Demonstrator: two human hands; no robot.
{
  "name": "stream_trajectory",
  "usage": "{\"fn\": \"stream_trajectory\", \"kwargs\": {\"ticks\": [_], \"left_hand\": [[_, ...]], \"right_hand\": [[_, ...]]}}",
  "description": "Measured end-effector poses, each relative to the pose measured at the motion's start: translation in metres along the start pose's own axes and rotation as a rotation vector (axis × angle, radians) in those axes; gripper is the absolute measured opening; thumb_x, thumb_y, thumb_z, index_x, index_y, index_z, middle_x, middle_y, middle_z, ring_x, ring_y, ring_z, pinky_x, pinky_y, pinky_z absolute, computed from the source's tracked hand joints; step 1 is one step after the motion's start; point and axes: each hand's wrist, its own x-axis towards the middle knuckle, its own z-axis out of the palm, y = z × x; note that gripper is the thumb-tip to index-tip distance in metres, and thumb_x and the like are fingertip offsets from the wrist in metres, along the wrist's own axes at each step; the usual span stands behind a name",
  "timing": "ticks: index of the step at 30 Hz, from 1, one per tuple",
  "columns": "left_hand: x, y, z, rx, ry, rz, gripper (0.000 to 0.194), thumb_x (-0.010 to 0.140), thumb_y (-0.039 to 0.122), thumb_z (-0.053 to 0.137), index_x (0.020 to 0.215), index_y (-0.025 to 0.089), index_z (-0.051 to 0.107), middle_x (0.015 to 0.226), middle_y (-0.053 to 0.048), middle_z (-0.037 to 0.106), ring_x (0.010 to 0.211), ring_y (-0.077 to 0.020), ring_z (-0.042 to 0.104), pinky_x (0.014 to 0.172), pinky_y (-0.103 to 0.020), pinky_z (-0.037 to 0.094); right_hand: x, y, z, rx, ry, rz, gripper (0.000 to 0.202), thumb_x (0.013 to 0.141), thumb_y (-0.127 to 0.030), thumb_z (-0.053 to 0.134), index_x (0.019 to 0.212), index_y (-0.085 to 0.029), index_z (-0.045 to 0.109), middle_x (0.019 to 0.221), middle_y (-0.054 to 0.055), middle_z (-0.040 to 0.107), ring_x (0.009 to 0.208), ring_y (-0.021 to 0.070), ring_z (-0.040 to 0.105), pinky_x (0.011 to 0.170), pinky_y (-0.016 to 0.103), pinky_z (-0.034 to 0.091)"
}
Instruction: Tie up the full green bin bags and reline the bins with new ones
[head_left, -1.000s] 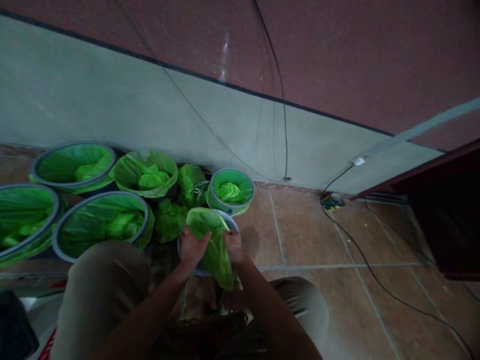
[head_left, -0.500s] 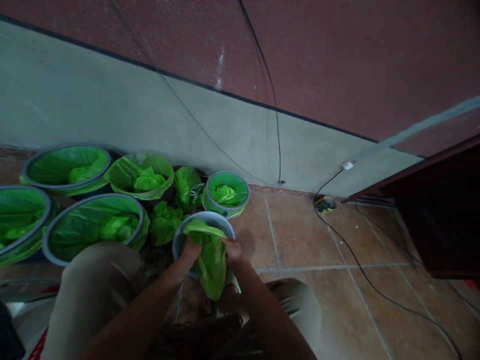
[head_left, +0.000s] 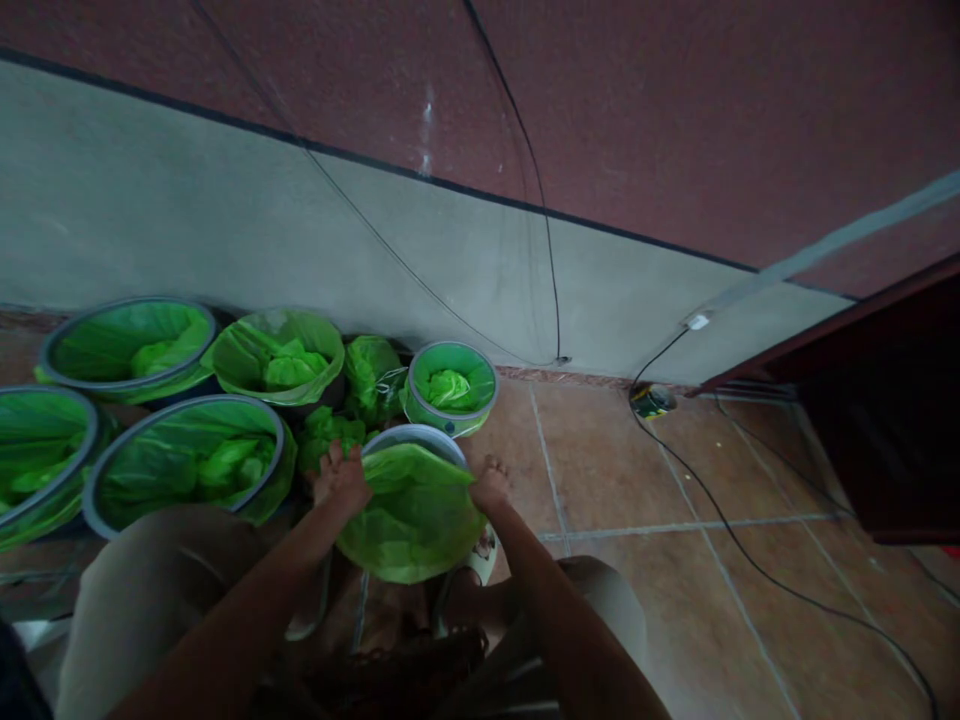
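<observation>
Between my knees a thin green plastic bag (head_left: 412, 525) is stretched wide across the near side of a bin with a pale grey rim (head_left: 416, 434). My left hand (head_left: 341, 483) grips the bag's left edge, some fingers raised and spread. At the opposite edge, my right hand (head_left: 490, 485) holds the bag, its fingertips pointing up. The bag hides most of the bin's body. Just behind stands a small bin (head_left: 454, 390) lined with green plastic, a crumpled bag inside.
Several larger green-lined bins, including one by my left knee (head_left: 187, 455), stand to the left along the wall. Crumpled green bags (head_left: 371, 375) lie among them. On the right, a black cable (head_left: 750, 560) crosses the tiled floor past a dark can (head_left: 652, 400).
My hands have moved apart, spreading the bunched bag wide over the near side of the bin. The bag's lower end has risen slightly toward the bin.
</observation>
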Motion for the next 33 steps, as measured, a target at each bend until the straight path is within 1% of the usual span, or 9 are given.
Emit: {"fn": "stream_trajectory", "kwargs": {"ticks": [4,6,9,12,17,22,25,29,33], "left_hand": [[0.024,0.013,0.012,-0.032,0.003,0.206,0.053,0.081,0.025,0.061,0.131,0.013,0.053,0.144,-0.022,0.043,0.127,-0.0446,0.042,0.102,-0.062,0.034],[0.035,0.014,0.017,-0.04,-0.016,0.224,0.046,0.084,0.027,0.058,0.128,0.012,0.056,0.136,-0.021,0.05,0.125,-0.0417,0.044,0.102,-0.057,0.034],[0.048,0.015,0.02,0.019,-0.018,0.252,0.032,0.086,0.024,0.054,0.114,0.012,0.063,0.125,-0.017,0.056,0.118,-0.0352,0.047,0.1,-0.049,0.038],[0.053,0.019,0.022,0.102,-0.013,0.294,0.026,0.087,0.022,0.05,0.106,0.011,0.065,0.119,-0.017,0.057,0.116,-0.0321,0.048,0.099,-0.046,0.038],[0.059,0.031,0.035,0.051,-0.083,0.283,0.038,0.087,0.016,0.047,0.123,0.012,0.058,0.125,-0.018,0.059,0.122,-0.0319,0.048,0.102,-0.043,0.038],[0.072,0.036,0.048,0.003,-0.176,0.205,0.046,0.089,0.019,0.047,0.132,0.006,0.051,0.119,-0.022,0.064,0.108,-0.032,0.061,0.091,-0.04,0.047],[0.08,0.035,0.047,-0.025,-0.219,0.18,0.041,0.09,0.027,0.049,0.121,0.002,0.059,0.114,-0.023,0.067,0.103,-0.0309,0.065,0.086,-0.037,0.049],[0.087,0.03,0.036,-0.105,-0.297,0.235,0.022,0.086,0.025,0.055,0.088,0.013,0.073,0.098,-0.011,0.074,0.096,-0.0234,0.066,0.083,-0.027,0.048],[0.09,0.022,0.018,-0.18,-0.284,0.204,0.03,0.089,0.028,0.049,0.093,0.014,0.075,0.091,-0.008,0.074,0.084,-0.0196,0.067,0.071,-0.025,0.047]], "right_hand": [[0.011,-0.016,0.011,-0.178,-0.055,-0.143,0.04,0.082,-0.022,0.059,0.122,-0.018,0.062,0.128,0.015,0.057,0.121,0.0298,0.048,0.097,0.04,0.036],[0.016,-0.021,0.02,-0.229,-0.067,-0.173,0.029,0.088,-0.022,0.052,0.112,-0.017,0.067,0.121,0.014,0.062,0.116,0.0281,0.051,0.095,0.039,0.037],[0.023,-0.021,0.03,-0.224,-0.008,-0.14,0.03,0.091,-0.016,0.043,0.099,-0.015,0.071,0.11,0.015,0.066,0.108,0.0264,0.055,0.091,0.036,0.039],[0.029,-0.019,0.032,-0.077,0.07,-0.151,0.028,0.09,-0.017,0.044,0.092,-0.015,0.072,0.105,0.015,0.067,0.101,0.0242,0.057,0.088,0.032,0.04],[0.033,-0.014,0.028,0.304,0.174,-0.101,0.032,0.09,-0.025,0.039,0.094,-0.016,0.07,0.092,0.009,0.071,0.083,0.0193,0.062,0.076,0.026,0.044],[0.034,-0.01,0.028,0.433,0.207,-0.054,0.032,0.088,-0.03,0.039,0.088,-0.017,0.068,0.086,0.008,0.072,0.08,0.019,0.064,0.073,0.024,0.045],[0.037,-0.007,0.029,0.453,0.217,-0.038,0.033,0.087,-0.031,0.039,0.086,-0.017,0.068,0.085,0.008,0.072,0.078,0.0188,0.064,0.072,0.024,0.046],[0.043,-0.006,0.032,0.483,0.214,-0.024,0.033,0.085,-0.031,0.04,0.088,-0.016,0.068,0.085,0.009,0.072,0.08,0.0189,0.065,0.072,0.024,0.047],[0.051,-0.007,0.036,0.495,0.2,0.005,0.032,0.085,-0.032,0.043,0.089,-0.014,0.069,0.086,0.009,0.072,0.079,0.0194,0.065,0.075,0.026,0.048]]}}
